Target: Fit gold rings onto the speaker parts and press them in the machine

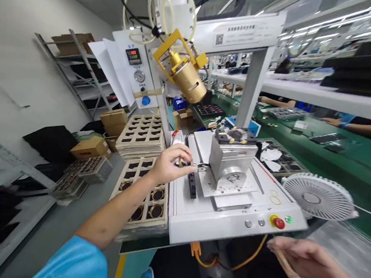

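My left hand (172, 164) is over the left side of the white machine bed (184, 222), left of a metal fixture block (232, 161). Its fingers are curved, with a gap between thumb and forefinger, and nothing clearly shows in it. Below it lies a black slotted strip (192, 185). On the fixture sits a dark plate (236, 136) with an opening. At the lower right, my right hand (323, 270) is before the bed's front edge, thumb and fingertips brought together. Whatever they pinch, if anything, is too blurred to make out.
Trays (148, 188) with round, gold-rimmed parts stand left of the bed. A gold cylinder head (189, 80) hangs above the fixture. The front panel has a red button (278, 222). A white fan (319, 196) stands at right. Co-workers' arms (366, 128) show across the green bench.
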A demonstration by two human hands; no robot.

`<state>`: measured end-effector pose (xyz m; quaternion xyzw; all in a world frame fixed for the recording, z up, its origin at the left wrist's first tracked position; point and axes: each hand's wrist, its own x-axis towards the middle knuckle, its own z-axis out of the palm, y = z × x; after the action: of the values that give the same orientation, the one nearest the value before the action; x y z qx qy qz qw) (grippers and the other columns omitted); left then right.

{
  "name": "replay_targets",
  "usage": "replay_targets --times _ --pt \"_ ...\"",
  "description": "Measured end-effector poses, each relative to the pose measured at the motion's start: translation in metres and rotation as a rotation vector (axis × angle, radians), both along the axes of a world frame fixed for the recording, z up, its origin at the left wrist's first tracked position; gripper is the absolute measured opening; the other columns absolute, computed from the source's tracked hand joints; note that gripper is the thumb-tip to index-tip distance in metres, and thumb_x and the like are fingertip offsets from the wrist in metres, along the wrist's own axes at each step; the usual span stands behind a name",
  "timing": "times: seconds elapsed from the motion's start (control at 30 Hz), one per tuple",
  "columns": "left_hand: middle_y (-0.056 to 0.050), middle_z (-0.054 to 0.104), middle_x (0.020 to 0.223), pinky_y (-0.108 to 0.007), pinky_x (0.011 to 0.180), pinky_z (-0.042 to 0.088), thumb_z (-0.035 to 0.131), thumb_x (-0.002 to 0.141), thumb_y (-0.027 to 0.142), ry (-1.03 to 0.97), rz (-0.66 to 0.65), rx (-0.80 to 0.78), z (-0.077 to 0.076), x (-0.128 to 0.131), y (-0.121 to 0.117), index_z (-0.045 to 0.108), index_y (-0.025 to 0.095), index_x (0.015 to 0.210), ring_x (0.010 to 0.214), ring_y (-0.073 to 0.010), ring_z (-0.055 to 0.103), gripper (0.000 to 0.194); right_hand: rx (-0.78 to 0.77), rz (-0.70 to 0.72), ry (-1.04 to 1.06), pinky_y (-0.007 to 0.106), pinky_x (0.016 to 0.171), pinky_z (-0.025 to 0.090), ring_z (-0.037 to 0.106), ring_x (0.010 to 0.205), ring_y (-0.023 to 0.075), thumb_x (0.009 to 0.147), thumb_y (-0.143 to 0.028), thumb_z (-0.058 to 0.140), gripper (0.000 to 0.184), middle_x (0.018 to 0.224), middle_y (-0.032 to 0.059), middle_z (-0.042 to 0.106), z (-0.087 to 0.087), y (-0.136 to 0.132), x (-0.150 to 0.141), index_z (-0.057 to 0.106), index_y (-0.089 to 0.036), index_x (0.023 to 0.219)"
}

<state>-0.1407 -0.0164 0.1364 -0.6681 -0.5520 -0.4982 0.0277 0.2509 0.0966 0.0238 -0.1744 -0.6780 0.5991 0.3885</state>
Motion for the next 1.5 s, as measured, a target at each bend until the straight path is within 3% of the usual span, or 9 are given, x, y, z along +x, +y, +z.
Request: replay_targets --times 0.2,0.3,0.43,0.5,0.6,0.9,1.1,1.3,1.5 --pt "-0.013 0.071 0.113 -0.033 0.079 0.058 0.086 0.077 0.032 0.14 -0.067 0.154 0.057 0.047 0.087 0.074 0.015 0.101 0.087 -0.018 0.068 0.032 -0.027 0.119 0.005 0.036 0.091 0.06 0.07 0.107 0.0305 0.096 -0.044 0.072 0.023 0.112 0.0124 0.07 -0.004 -0.019 0.0 0.063 -0.028 0.111" --pt "-0.014 0.071 0.116 -0.034 0.083 0.055 0.083 0.077 0.029 0.233 0.034 0.006 0.083 0.052 0.111 0.076 0.013 0.106 0.092 -0.0201 0.067 0.034 -0.05 0.105 -0.034 0.039 0.091 0.059 0.068 0.107 0.0314 0.096 -0.046 0.071 0.026 0.112 0.0136 0.069 -0.013 -0.023 0.014 0.063 -0.027 0.111" --pt "-0.006 0.075 0.079 -0.031 0.072 0.049 0.063 0.093 0.035 0.4 0.14 -0.338 0.101 0.057 0.123 0.079 0.016 0.083 0.073 -0.0192 0.065 0.027 -0.089 0.088 -0.06 0.041 0.091 0.057 0.066 0.107 0.0317 0.096 -0.049 0.069 0.03 0.114 0.0142 0.068 -0.025 -0.023 0.029 0.062 -0.026 0.113" --pt "-0.005 0.073 0.07 -0.033 0.074 0.049 0.049 0.1 0.041 0.452 0.158 -0.397 0.102 0.059 0.122 0.078 0.016 0.078 0.071 -0.0203 0.066 0.044 -0.086 0.107 -0.065 0.041 0.091 0.057 0.066 0.106 0.0304 0.097 -0.049 0.069 0.03 0.113 0.0132 0.067 -0.027 -0.022 0.032 0.061 -0.026 0.113" --pt "-0.011 0.079 0.102 -0.039 0.097 0.05 0.041 0.104 0.041 0.477 0.194 -0.293 0.099 0.057 0.117 0.08 0.016 0.09 0.105 -0.027 0.07 0.048 -0.12 0.114 -0.081 0.041 0.091 0.056 0.065 0.103 0.029 0.096 -0.05 0.069 0.03 0.112 0.012 0.067 -0.026 -0.024 0.031 0.06 -0.026 0.11" --pt "-0.017 0.063 0.147 -0.052 0.12 0.041 0.062 0.094 0.056 0.541 -0.084 -0.258 0.074 0.035 0.107 0.065 0.016 0.133 0.142 -0.0325 0.054 0.055 -0.264 0.1 -0.175 0.045 0.096 0.055 0.067 0.105 0.0287 0.095 -0.053 0.07 0.035 0.113 0.0123 0.068 -0.053 -0.006 0.031 0.058 -0.025 0.112" --pt "-0.02 0.055 0.154 -0.059 0.123 0.036 0.069 0.085 0.067 0.618 0.041 -0.265 0.063 0.046 0.101 0.056 0.016 0.143 0.148 -0.0377 0.046 0.078 -0.271 -0.152 -0.341 0.043 0.081 0.06 0.068 0.087 0.0267 0.081 -0.057 0.077 0.075 0.101 0.0102 0.069 -0.096 0.028 0.027 0.042 -0.021 0.137" --pt "-0.018 0.049 0.16 -0.06 0.124 0.032 0.066 0.084 0.071 0.609 -0.027 -0.339 0.07 0.039 0.101 0.053 0.019 0.148 0.151 -0.038 0.042 0.084 -0.081 -0.211 -0.554 0.04 0.071 0.056 0.064 0.068 0.0225 0.081 -0.053 0.064 0.098 0.092 0.0043 0.068 -0.101 0.039 0.009 0.02 -0.016 0.16" --pt "-0.015 0.037 0.168 -0.062 0.129 0.019 0.064 0.091 0.064 0.54 -0.051 -0.269 0.052 0.061 0.034 0.046 0.025 0.154 0.159 -0.0363 0.025 0.077 0.095 -0.209 -0.726 0.041 0.074 0.053 0.067 0.068 0.0253 0.082 -0.04 0.055 0.098 0.089 0.0031 0.072 -0.098 0.039 -0.008 0.009 -0.013 0.165"
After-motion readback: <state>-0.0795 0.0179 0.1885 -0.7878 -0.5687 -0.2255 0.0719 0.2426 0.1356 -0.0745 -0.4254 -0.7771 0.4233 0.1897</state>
